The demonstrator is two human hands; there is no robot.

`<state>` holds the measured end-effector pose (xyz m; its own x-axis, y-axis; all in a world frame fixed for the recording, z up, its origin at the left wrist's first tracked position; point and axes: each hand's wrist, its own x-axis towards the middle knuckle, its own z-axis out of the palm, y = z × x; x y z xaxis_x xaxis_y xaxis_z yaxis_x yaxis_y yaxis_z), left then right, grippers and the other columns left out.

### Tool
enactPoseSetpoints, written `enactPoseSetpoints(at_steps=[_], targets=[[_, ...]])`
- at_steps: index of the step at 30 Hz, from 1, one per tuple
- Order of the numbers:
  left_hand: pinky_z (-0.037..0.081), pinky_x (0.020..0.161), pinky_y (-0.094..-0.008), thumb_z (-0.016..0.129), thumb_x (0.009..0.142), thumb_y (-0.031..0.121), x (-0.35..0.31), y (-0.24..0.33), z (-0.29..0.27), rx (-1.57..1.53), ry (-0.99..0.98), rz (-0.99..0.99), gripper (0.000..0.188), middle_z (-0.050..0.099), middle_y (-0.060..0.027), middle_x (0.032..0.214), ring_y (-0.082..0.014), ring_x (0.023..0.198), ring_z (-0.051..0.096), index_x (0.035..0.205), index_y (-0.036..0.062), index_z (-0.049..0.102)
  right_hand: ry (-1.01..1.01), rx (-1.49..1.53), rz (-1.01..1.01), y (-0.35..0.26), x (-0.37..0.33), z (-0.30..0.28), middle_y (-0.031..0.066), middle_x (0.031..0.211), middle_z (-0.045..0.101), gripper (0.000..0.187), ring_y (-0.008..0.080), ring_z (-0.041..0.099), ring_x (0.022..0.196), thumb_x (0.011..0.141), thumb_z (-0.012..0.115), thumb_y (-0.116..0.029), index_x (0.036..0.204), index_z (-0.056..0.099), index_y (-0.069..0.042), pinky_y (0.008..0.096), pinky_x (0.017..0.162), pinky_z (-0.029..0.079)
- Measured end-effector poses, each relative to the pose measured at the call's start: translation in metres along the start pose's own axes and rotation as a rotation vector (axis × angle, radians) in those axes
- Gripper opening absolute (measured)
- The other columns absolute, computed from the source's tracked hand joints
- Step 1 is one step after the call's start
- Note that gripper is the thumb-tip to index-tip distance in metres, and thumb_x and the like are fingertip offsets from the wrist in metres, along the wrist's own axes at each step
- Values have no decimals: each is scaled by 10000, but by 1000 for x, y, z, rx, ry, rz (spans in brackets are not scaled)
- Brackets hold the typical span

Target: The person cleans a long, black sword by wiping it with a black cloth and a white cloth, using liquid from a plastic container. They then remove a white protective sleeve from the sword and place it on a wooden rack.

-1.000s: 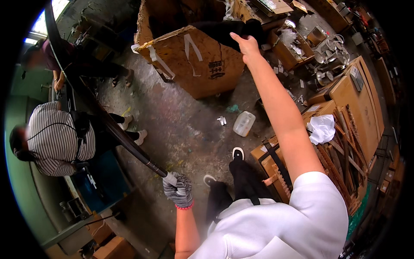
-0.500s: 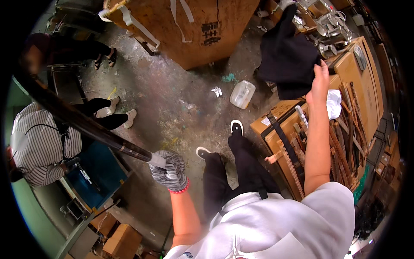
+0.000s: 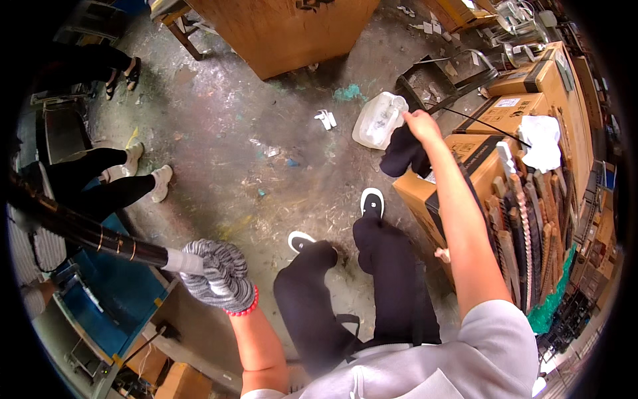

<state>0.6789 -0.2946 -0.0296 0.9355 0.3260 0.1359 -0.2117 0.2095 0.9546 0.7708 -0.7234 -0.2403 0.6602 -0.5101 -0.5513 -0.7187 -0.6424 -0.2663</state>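
The left hand (image 3: 216, 274), in a grey knitted glove, is clamped around the pale wrapped end of a dark pole (image 3: 100, 236), fingers curled right over it. A red bead bracelet (image 3: 244, 306) circles that wrist, just behind the glove. From the hand the pole runs away to the left, as far as the edge of view.

The bare right hand (image 3: 422, 126) is well apart from the left, farther forward, with thumb and fingers pinched together on a black cloth (image 3: 402, 151). The cloth hangs bunched just below these fingers, in front of a carton (image 3: 415, 196).

Just left of the right hand, a translucent jug (image 3: 377, 123) lies on the floor (image 3: 219, 139). Beyond the hand is a dark metal frame (image 3: 478, 83); to its right stand more cartons (image 3: 508, 113), with a crumpled white bag (image 3: 541, 139) near them. Nearer the body, right of the forearm, is a tight row of sticks (image 3: 531, 226).

Well ahead of both hands is a big brown box (image 3: 292, 33). A blue tabletop (image 3: 126, 286) lies beyond the glove, to its left, and farther forward on that side are a co-worker's legs (image 3: 100, 186).
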Motion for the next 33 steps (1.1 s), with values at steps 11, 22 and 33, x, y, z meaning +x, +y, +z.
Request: enactPoseSetpoints(at_steps=[11,22,33], targets=[[354,415,-238,596,821,107,-50,-160,-87,133,10,161,264,494,-70,752,-115,528,412,1004,-4,441,383,219,88,28,78,158,187,904,650,424,299,629,877,677,645,-325,945,644,3,377,766,470],[318,397,-197,582,835,78,-45,-192,-79,-144,111,233,153,446,9,628,-60,453,356,927,5,484,-99,845,-265,-9,7,218,121,892,655,272,166,613,815,768,633,-160,927,629,61,305,726,459],[389,489,-201,606,810,103,-62,-197,-135,38,275,183,210,470,-13,685,-85,534,417,947,9,477,-683,560,-522,-82,-78,306,113,834,654,295,153,616,753,764,667,-201,914,640,51,298,678,483]])
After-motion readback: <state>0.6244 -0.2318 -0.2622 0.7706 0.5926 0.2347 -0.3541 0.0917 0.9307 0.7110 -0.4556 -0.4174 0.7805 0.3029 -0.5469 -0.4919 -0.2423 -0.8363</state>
